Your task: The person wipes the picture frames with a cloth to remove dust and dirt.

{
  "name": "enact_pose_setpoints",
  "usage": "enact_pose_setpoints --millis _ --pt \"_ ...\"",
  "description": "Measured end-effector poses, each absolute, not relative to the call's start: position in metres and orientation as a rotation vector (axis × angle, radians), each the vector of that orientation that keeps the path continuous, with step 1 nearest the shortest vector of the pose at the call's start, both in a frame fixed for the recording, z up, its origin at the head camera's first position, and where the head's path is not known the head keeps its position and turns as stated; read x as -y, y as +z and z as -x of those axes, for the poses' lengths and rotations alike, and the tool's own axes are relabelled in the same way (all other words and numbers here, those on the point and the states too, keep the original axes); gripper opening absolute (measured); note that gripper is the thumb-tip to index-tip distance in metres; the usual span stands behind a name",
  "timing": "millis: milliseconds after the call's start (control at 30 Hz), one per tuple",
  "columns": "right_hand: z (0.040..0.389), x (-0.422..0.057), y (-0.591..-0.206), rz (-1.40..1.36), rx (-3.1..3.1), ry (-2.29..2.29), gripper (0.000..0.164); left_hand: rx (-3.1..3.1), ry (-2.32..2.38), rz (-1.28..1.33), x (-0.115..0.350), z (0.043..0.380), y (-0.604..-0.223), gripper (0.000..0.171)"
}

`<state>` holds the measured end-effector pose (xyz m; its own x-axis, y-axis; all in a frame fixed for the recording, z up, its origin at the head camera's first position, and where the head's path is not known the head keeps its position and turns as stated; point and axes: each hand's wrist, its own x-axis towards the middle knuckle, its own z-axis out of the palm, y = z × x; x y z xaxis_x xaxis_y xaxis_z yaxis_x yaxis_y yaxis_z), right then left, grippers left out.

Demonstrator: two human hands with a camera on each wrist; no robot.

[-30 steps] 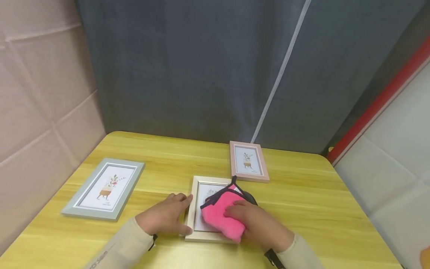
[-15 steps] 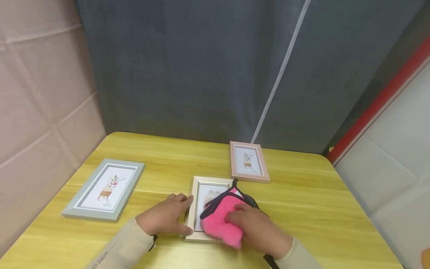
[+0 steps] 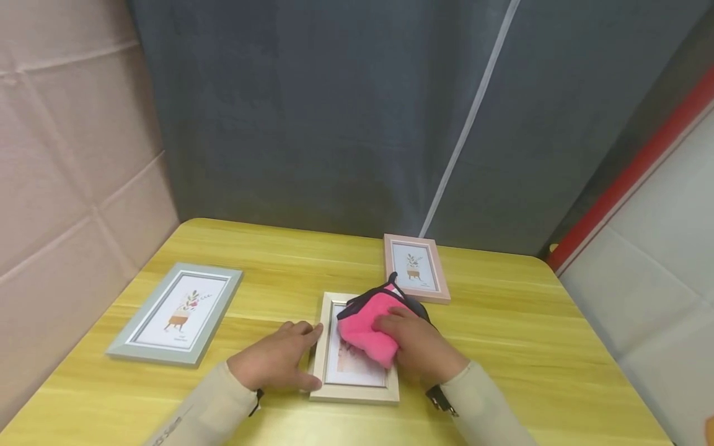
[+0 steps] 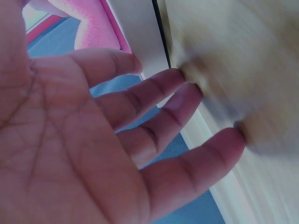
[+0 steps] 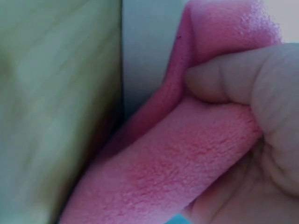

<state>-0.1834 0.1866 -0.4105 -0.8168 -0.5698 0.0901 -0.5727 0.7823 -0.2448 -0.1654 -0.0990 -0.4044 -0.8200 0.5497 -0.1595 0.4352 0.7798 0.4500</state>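
A cream picture frame point(image 3: 357, 393) lies flat on the table, its upper right part covered by a pink cloth point(image 3: 365, 328) with dark edging and a loop. My right hand point(image 3: 418, 344) holds the bunched cloth against the glass; in the right wrist view the thumb presses into a fold of the fluffy cloth point(image 5: 163, 163). At the frame's left side, my left hand point(image 3: 276, 359) touches the edge with fingers and thumb spread. The left wrist view shows that hand's palm point(image 4: 70, 140) and fairly straight fingers, the fingertips on or close to the table.
A pale green picture frame point(image 3: 119, 349) lies to the left. Behind the cloth is a pink picture frame point(image 3: 443, 288), close to the cream one. A dark curtain point(image 3: 312, 124) hangs along the table's far edge, with a pale covered wall point(image 3: 72, 155) at left.
My right hand has moved the cloth up and away across the cream frame, baring its lower part and covering its upper right. The left hand keeps its place at the frame's edge.
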Motion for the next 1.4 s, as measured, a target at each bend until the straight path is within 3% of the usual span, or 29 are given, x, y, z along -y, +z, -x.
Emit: enact_pose_setpoints --millis 633,1167,1400 --pt "0.119 -0.193 -0.392 -1.351 2.874 0.188 0.043 -2.699 0.587 -0.765 0.101 0.163 -0.404 0.099" --pt "0.182 -0.19 -0.406 -0.988 2.989 0.347 0.032 -2.681 0.581 -0.76 0.1 0.166 -0.405 0.097" --pt "0.19 -0.188 -0.406 -0.895 3.053 0.464 0.035 -2.676 0.596 -0.746 0.1 0.164 -0.404 0.099"
